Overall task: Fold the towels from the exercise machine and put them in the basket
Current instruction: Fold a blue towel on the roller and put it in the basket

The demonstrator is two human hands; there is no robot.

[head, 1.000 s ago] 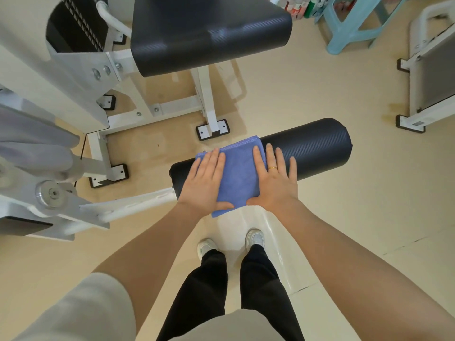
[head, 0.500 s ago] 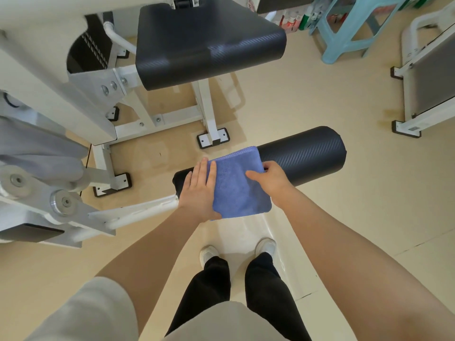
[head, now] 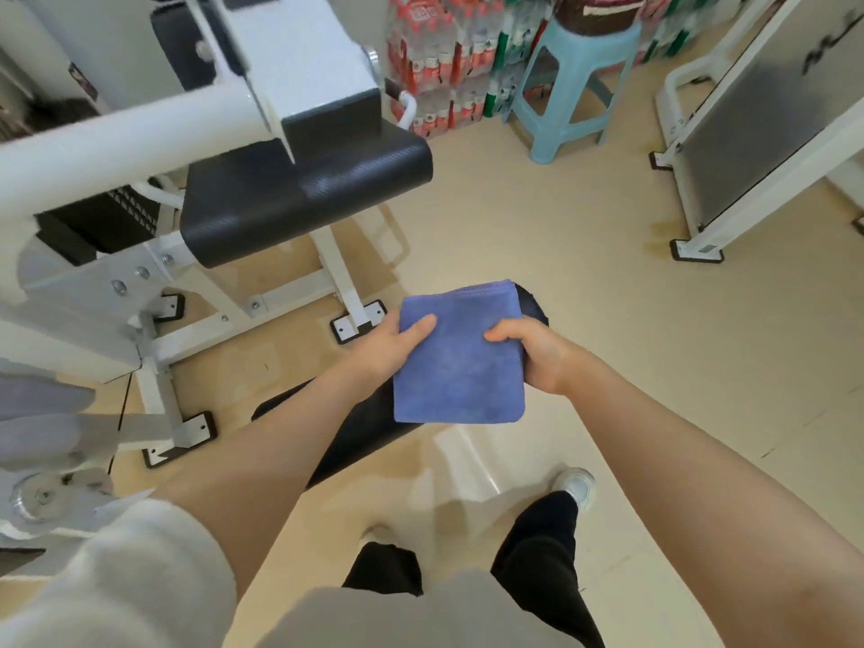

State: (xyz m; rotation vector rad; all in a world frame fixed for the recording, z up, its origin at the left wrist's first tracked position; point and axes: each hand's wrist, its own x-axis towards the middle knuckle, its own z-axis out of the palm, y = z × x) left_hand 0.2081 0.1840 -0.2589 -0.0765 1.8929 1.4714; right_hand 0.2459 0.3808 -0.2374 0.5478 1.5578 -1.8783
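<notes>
Left hand (head: 390, 348): pinches the left edge of the folded blue towel (head: 460, 357), thumb lying flat on top, the other fingers out of sight beneath the cloth
Right hand (head: 537, 355): grips the right edge, thumb over the top face, fingers curled under where they cannot be seen
Towel, place: lifted clear between both hands, above the near end of the black roller pad (head: 355, 437) of the exercise machine (head: 262, 100), not resting on it as far as I can tell
Towel, feel: soft, light pile cloth, several layers thick; judged limp enough to sag or fall open if held by one corner, not slippery, nothing to break
Where to hold: both side edges as now, or one hand clamped across all layers near the stacked fold at the far edge, so the layers stay together
Hidden: the basket is not in view anywhere; the roller pad is mostly covered by the forearms and towel
Hard to make out: machine frame at left is blurred; grey shapes (head: 37, 423) at the far left edge may be more towels, I cannot tell
Beyond: a pale blue stool (head: 568, 86) and packed bottles (head: 430, 53) stand by the far wall
</notes>
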